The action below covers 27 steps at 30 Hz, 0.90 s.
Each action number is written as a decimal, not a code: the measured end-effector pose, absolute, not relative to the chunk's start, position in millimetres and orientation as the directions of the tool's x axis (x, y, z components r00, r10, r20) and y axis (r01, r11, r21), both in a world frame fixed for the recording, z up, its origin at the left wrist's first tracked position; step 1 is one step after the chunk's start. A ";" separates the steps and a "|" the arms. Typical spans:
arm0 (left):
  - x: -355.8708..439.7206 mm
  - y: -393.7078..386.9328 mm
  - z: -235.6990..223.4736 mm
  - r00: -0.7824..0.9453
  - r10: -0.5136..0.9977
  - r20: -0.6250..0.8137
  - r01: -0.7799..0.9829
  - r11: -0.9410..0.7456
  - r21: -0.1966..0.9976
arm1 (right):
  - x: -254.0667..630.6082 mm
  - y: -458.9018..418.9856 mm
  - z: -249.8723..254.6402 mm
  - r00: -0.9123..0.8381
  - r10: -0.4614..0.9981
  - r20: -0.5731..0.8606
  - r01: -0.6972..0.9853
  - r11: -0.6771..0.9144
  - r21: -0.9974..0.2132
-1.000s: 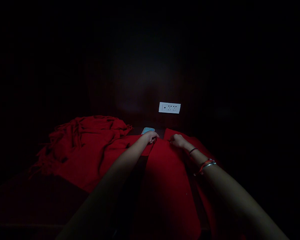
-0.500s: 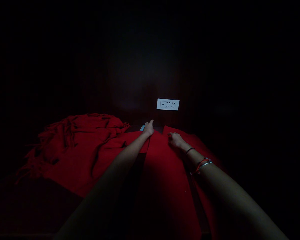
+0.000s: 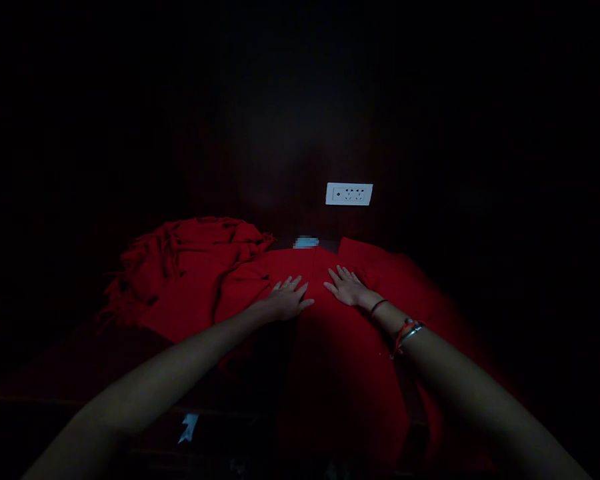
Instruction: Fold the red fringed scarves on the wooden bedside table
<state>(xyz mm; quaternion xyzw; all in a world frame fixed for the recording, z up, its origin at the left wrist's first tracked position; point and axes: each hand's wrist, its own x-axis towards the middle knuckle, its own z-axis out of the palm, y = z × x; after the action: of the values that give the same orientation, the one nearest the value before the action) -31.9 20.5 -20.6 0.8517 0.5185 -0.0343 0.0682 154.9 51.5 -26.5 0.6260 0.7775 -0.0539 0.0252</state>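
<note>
While the left hand [image 3: 286,303] is spread palm down at the left edge of a red cloth strip [image 3: 347,353], the right hand [image 3: 347,288] lies flat over the strip's right side, its fingers fanned; neither grips anything visible, and how firmly they press cannot be told. The strip runs between the forearms toward the wearer, its near part fading into shadow. A dark band [image 3: 377,306] and brighter bracelets [image 3: 408,331] circle the right wrist and forearm. Left of the hands, fringed red fabric [image 3: 195,267] sits in rumpled folds on a dark table [image 3: 110,363]; more red material [image 3: 410,287] spreads to the right. Beyond the strip lies a blurred, pale-blue object [image 3: 306,242], below a white wall socket [image 3: 349,194].
</note>
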 end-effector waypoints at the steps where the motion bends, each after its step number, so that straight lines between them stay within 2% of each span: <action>1: -33.2 18.5 -22.9 0.462 0.878 -0.122 0.887 -0.454 0.087 | 153.6 50.3 -24.3 -0.208 0.973 -0.102 0.978 0.204 -0.047; 5: -31.7 20.3 -28.2 0.450 0.888 -0.093 0.888 -0.435 0.150 | 144.9 34.5 -21.4 -0.281 0.960 -0.011 0.957 0.279 -0.077; 7: -29.5 19.8 -28.8 0.450 0.892 -0.049 0.885 -0.438 0.155 | 140.5 26.1 -24.2 -0.304 0.952 -0.044 0.949 0.298 -0.107; 10: -31.6 11.6 -20.6 0.443 0.895 0.051 0.891 -0.446 0.083 | 137.2 20.8 -29.0 -0.276 0.955 -0.108 0.958 0.264 -0.116; 12: -41.9 1.5 -6.5 0.414 0.889 0.194 0.907 -0.422 0.000 | 137.4 21.0 -29.7 -0.273 0.954 -0.121 0.959 0.260 -0.115; 14: -62.9 -10.5 11.4 0.311 0.874 0.373 0.948 -0.313 -0.056 | 138.5 22.0 -27.8 -0.279 0.951 -0.132 0.957 0.264 -0.117; 16: -94.1 -22.1 26.5 0.102 0.878 0.468 0.995 -0.096 -0.037 | 138.3 22.6 -23.6 -0.300 0.950 -0.092 0.950 0.289 -0.119; 18: -130.1 -31.1 33.6 -0.146 0.918 0.368 0.989 0.147 0.027 | 134.0 23.2 -17.8 -0.344 0.939 0.019 0.931 0.343 -0.127; 20: -162.2 -36.0 32.9 -0.248 0.956 0.157 0.969 0.243 0.053 | 122.9 24.6 -10.6 -0.410 0.901 0.142 0.892 0.429 -0.141; 22: -182.4 -36.6 30.3 -0.167 0.986 0.020 0.985 0.166 0.053 | 104.0 26.4 -1.9 -0.494 0.838 0.231 0.832 0.533 -0.155; 23: -186.5 -35.7 30.3 -0.087 0.996 0.018 0.995 0.086 0.055 | 92.0 27.3 3.0 -0.538 0.797 0.273 0.792 0.589 -0.160; 27: -170.3 -31.8 46.7 0.217 0.935 0.280 0.961 -0.255 0.108 | 41.1 28.3 25.6 -0.689 0.584 0.429 0.584 0.798 -0.148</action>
<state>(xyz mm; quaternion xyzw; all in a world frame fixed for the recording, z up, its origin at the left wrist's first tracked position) -170.3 -31.8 46.7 0.7787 0.6087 0.1452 -0.0443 41.1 28.3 25.6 0.3179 0.9190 0.0002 -0.2332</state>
